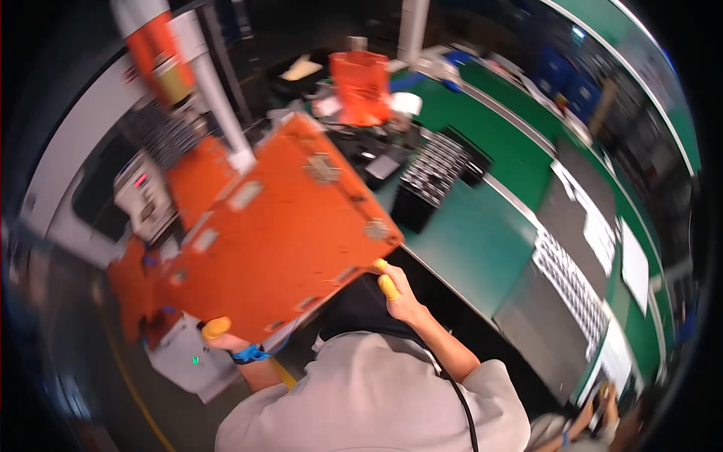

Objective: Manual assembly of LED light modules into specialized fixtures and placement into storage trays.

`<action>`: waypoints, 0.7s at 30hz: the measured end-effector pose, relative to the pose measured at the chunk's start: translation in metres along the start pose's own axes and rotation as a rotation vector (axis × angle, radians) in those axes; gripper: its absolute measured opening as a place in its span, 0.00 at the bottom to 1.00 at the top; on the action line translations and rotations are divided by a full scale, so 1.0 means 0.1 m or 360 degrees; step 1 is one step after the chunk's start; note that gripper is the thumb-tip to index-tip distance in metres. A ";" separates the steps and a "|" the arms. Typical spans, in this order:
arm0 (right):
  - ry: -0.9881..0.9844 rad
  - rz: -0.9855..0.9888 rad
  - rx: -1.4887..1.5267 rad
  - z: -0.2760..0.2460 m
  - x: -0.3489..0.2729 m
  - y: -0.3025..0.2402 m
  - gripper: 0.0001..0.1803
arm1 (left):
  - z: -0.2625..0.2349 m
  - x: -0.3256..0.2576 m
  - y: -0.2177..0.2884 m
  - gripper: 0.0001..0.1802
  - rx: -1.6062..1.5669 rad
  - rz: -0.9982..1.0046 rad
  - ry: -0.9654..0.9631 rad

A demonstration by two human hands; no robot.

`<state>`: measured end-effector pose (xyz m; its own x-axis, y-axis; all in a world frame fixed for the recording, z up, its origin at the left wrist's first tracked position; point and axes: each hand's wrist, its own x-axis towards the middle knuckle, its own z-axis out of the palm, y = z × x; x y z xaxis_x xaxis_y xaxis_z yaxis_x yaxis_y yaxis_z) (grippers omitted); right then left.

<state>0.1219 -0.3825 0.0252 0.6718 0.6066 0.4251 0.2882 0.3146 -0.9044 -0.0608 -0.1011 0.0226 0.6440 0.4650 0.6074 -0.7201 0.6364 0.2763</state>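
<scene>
1. A worker's left hand (221,335) and right hand (398,294), fingers in yellow caps, grip opposite edges of a large orange panel (279,241).
2. The panel is carried tilted beside the green workbench (482,241).
3. An orange bin (361,87) stands beyond.

A green workbench (482,248) runs along the right, with a black tray (440,169) of small parts on it. Grey panels (572,286) lie further along. An orange bin (360,87) stands beyond. A white post (218,98) rises at left, beside a grey machine (143,192).
</scene>
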 end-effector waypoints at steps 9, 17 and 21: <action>0.0921 0.0530 -0.0819 -0.27 -1.68 -0.15 0.16 | 0.24 -0.21 -2.22 0.39 0.0238 -0.1271 0.0211; 0.1187 0.0475 0.0110 -0.50 -2.01 -0.19 0.36 | 1.01 -0.25 -3.15 0.28 -0.0121 -0.1970 0.0823; 0.0951 0.0605 -0.0092 -0.91 -1.80 -0.27 0.29 | 1.18 -0.32 -3.45 0.24 0.0117 -0.1844 0.0880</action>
<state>0.0558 -0.5666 -0.0301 0.9876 0.1572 0.0018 -0.0159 0.1112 -0.9937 0.1365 -0.4083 -0.0047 0.9087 -0.1303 -0.3967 0.3277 0.8114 0.4840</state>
